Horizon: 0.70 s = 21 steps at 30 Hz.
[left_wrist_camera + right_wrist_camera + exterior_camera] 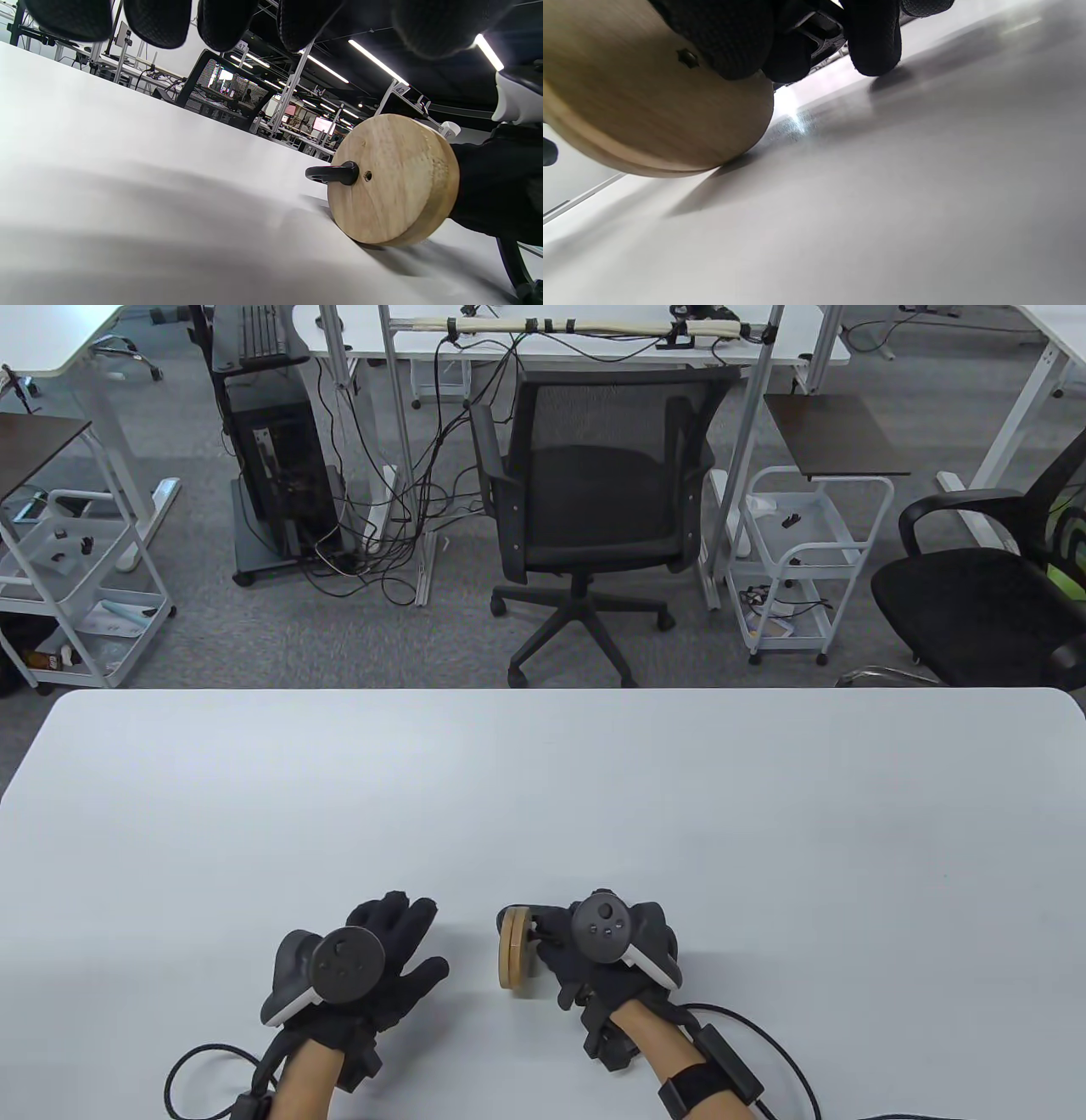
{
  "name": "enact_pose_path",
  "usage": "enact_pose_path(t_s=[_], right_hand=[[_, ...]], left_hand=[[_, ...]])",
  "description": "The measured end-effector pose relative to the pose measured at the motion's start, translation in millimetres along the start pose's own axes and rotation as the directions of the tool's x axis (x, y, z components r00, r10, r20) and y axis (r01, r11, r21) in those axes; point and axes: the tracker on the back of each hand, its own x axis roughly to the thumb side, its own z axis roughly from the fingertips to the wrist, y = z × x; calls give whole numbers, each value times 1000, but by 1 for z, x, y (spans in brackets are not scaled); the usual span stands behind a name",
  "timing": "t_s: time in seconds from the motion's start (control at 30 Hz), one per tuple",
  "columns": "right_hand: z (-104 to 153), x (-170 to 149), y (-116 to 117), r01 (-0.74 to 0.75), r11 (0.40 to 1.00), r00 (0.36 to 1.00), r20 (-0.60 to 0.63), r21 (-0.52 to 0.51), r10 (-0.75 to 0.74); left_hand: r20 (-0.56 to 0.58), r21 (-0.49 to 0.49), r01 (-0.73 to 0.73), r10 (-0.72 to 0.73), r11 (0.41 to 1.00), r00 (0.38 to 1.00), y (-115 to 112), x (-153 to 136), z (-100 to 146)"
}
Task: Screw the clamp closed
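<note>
Two round wooden discs (pixel 514 948) stand on edge, pressed together, on the white table (pixel 543 780). A black clamp (pixel 537 931) sits over them; its black end (pixel 333 173) presses on the disc face (pixel 392 180) in the left wrist view. My right hand (pixel 556 943) grips the clamp on the discs' right side; in the right wrist view its fingers (pixel 742 38) lie against the disc (pixel 649 97) around the clamp's metal part (pixel 818 29). My left hand (pixel 397 929) is left of the discs, apart from them, fingers (pixel 157 21) spread and holding nothing.
The table's far edge (pixel 543 691) faces a black office chair (pixel 594 492). White trolleys (pixel 789 560) and desks stand beyond it. Glove cables (pixel 195 1069) trail off the near edge.
</note>
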Motion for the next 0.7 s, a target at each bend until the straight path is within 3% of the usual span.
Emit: enact_pose_path(t_s=[0.4,0.53,0.7], right_hand=[[3,-4,-1,19,999,1000,11,29,-19],[14,-6,-16,64,997,994,88,-52,-59],[33,-16,-43,33,998,987,160,-53,-24]], left_hand=[[-16,-52,-37,37,998,999,-5,-7,-1],[-34,-66,-47,44,997,998,-6,-12,-2],[-50,-103,-50,45,993,998,-8,-14,-4]])
